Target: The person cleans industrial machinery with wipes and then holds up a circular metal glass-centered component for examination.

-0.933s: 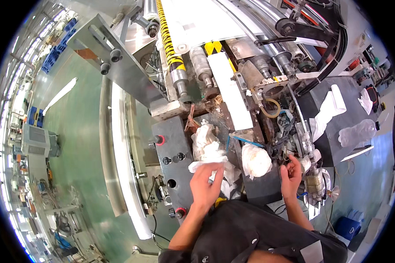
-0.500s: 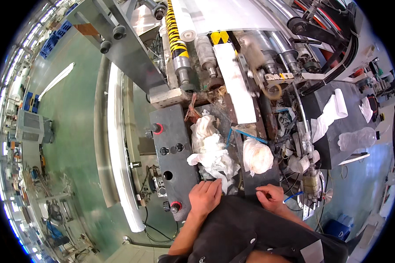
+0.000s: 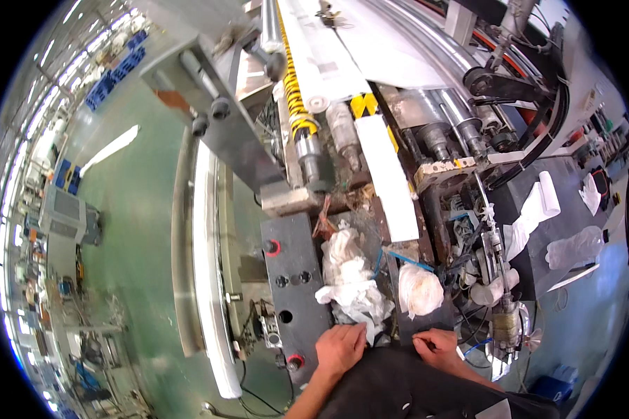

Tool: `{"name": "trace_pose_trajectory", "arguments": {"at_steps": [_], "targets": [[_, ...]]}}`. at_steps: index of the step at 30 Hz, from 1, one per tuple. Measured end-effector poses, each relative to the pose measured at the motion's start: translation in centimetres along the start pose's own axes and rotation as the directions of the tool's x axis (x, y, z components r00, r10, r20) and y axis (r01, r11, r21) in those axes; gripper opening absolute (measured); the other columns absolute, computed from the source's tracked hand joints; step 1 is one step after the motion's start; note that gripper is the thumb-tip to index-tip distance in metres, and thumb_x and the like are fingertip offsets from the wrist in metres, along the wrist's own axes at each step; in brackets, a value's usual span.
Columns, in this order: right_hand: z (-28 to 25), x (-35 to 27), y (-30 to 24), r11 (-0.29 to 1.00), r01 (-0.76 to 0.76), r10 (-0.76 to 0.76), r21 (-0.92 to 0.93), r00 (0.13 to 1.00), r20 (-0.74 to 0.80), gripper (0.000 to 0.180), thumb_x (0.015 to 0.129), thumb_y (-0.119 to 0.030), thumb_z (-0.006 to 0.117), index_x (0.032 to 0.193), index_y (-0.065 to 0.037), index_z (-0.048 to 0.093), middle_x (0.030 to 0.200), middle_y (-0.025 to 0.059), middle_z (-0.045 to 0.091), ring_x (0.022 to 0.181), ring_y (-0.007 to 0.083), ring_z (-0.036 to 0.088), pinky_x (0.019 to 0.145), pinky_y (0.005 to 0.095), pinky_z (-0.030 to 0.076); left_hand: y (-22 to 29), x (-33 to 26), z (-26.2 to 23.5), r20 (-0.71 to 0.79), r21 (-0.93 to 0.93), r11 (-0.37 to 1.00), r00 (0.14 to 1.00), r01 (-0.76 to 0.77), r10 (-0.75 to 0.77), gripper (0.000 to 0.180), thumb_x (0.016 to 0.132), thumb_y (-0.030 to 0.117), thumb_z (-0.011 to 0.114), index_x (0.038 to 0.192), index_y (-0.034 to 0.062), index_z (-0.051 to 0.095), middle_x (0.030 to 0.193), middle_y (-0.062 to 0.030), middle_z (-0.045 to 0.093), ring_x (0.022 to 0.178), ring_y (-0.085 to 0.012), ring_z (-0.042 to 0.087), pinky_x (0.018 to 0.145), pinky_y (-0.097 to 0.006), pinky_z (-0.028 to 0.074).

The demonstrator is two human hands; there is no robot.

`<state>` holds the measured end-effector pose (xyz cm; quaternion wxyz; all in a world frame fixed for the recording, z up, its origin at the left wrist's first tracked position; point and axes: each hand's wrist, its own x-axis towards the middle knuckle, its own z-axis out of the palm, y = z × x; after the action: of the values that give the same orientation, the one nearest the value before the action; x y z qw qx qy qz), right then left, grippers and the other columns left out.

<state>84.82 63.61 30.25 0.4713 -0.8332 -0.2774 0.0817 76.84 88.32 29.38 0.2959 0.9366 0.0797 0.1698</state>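
My left hand (image 3: 341, 348) rests with fingers bent and held together at the near end of the machine, beside a dark grey panel (image 3: 299, 265) with black and red knobs. Just beyond its fingertips lies a heap of crumpled white plastic film (image 3: 356, 293). My right hand (image 3: 437, 347) is curled into a loose fist at the near edge of a dark beam. A roll wrapped in whitish film (image 3: 420, 290) stands on that beam, a little beyond the right hand and apart from it. Nothing shows in either hand.
Ahead, a wide white film web (image 3: 398, 49) runs over metal rollers (image 3: 437, 136). A yellow-and-black striped roller (image 3: 295, 98) lies left of a long white strip (image 3: 390, 181). Right, a dark table (image 3: 548, 227) bears a clear plastic bottle (image 3: 574, 246). A long white roll (image 3: 208, 265) stands left.
The whole scene has shifted down and slightly right in the view; both hands keep their pose. A blurred brown object over the right-hand rollers is gone from there.
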Motion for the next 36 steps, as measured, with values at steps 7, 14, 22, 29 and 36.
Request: {"name": "trace_pose_trajectory", "arguments": {"at_steps": [7,14,22,29,36], "targets": [[0.2,0.1,-0.1,1.0,0.002,-0.003,-0.007,0.998,-0.063,0.007,0.08,-0.015,0.078,0.082,-0.009,0.075,0.062,0.0049,0.065,0.05,0.017,0.063,0.047,0.0297,0.047,-0.1,0.2,0.4,0.006,0.033,0.999,0.999,-0.037,0.037,0.01,0.078,0.016,0.077,0.088,0.0156,0.075,0.071,-0.0014,0.066,0.062,-0.0209,0.063,0.056,-0.033,0.049],[0.2,0.3,-0.3,0.999,-0.003,0.0,-0.036,0.998,-0.07,0.006,0.08,-0.015,0.078,0.08,-0.01,0.074,0.063,0.0034,0.066,0.051,0.0184,0.063,0.047,0.0304,0.048,-0.4,-0.1,0.7,0.02,0.093,0.994,0.998,-0.059,0.058,0.009,0.081,0.021,0.075,0.089,0.0194,0.075,0.072,0.002,0.066,0.062,-0.0178,0.063,0.057,-0.031,0.05],[0.4,0.1,0.2,0.997,0.046,-0.052,-0.063,0.993,-0.101,0.006,0.08,-0.016,0.078,0.078,-0.012,0.074,0.064,0.0042,0.066,0.053,0.0208,0.064,0.048,0.0318,0.049,-0.1,0.2,0.6,0.028,0.096,0.992,0.997,-0.081,0.078,0.008,0.079,0.017,0.077,0.087,0.0169,0.076,0.069,0.001,0.066,0.06,-0.0186,0.062,0.054,-0.031,0.047],[0.4,0.2,0.0,0.998,0.02,-0.024,-0.054,0.997,-0.074,0.007,0.08,-0.017,0.078,0.079,-0.012,0.074,0.063,0.0041,0.065,0.052,0.021,0.063,0.048,0.032,0.049,-0.1,0.0,0.6,0.015,0.091,0.993,0.998,-0.069,0.068,0.01,0.079,0.017,0.077,0.089,0.0165,0.075,0.07,0.0,0.066,0.059,-0.0189,0.062,0.054,-0.031,0.047],[0.5,0.1,0.4,0.997,0.034,-0.04,-0.063,0.995,-0.092,0.007,0.079,-0.017,0.078,0.078,-0.012,0.073,0.061,0.0034,0.064,0.051,0.0208,0.062,0.047,0.0323,0.047,0.0,0.1,0.7,0.043,0.122,0.99,0.996,-0.077,0.072,0.008,0.081,0.018,0.074,0.089,0.0166,0.074,0.072,0.0008,0.066,0.061,-0.0187,0.062,0.056,-0.031,0.048]]}}
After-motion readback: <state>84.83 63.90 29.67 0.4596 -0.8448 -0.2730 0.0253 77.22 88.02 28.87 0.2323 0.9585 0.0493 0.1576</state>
